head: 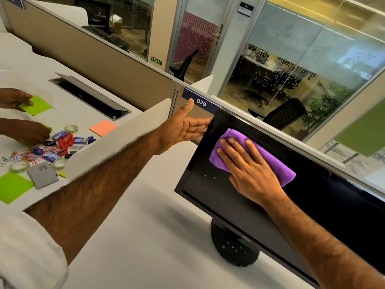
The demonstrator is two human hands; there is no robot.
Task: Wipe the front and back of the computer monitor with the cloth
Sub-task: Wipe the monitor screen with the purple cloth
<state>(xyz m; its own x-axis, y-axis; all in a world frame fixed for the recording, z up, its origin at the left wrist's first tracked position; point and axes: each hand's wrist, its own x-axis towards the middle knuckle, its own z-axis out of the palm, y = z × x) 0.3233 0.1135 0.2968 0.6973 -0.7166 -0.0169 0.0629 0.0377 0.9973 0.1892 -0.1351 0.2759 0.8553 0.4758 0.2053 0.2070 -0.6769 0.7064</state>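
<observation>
White office desk (145, 226), backed by a beige partition panel (104, 59); glass-walled rooms lie beyond.

Right hand (250, 170): fingers straight and spread, palm flat, pressing a folded purple cloth (231, 135) against the upper left area of the monitor (312, 195) front. It grips nothing.

Left hand (183, 128): open, thumb raised, fingers straight and reaching to the monitor's left edge. Whether the fingertips touch the edge or pass behind it cannot be told. Judged to be a bracing hand.

Materials:
- The cloth has a plush microfibre pile and is folded into a thick, soft-edged pad.
- The monitor has a glossy black screen in a thin hard plastic bezel and stands on a round black base (235, 247) on the desk.
- Small pale specks (210, 177) show on the screen below the cloth.

Step in hand, by judgement: front wipe, early stage; back not yet addressed.

Recommendations:
- Keep pressure light and even through the flat palm, since the screen may flex and the stand may rock.
- Overlap straight passes from edge to edge, working down across the specks.
- Steady the frame by the bezel, not the screen, to avoid fingerprints.
- Turn the cloth to a clean face before doing the back.

Outward: a white divider (116, 147) separates a neighbouring desk holding paper clips (31, 153), tape rolls (70, 128) and sticky notes (103, 127).
</observation>
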